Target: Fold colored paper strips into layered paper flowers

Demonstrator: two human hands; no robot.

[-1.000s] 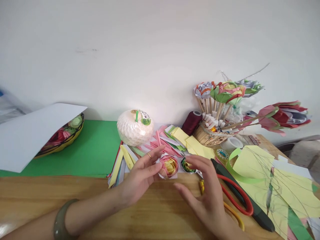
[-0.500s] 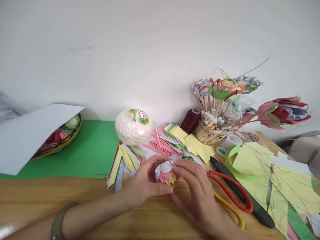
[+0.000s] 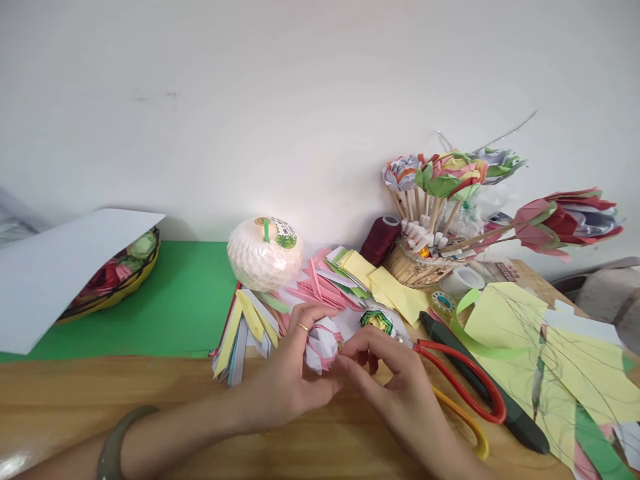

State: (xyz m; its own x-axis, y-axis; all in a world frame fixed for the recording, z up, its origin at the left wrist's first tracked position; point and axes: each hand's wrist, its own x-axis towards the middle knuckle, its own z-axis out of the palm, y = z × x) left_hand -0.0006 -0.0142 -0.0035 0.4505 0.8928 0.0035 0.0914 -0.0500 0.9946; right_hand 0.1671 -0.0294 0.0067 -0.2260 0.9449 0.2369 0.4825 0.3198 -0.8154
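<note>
White-and-pink paper flower (image 3: 321, 343), newly turned, sat clamped in the left hand (image 3: 293, 370), outer side exposed to the pinching right hand (image 3: 393, 373).

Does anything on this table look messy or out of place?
Two things: thin strands lie tangled across the yellow paper at right, and one reddish paper flower juts sideways, nearly level, while the other flowers stand up.
</note>
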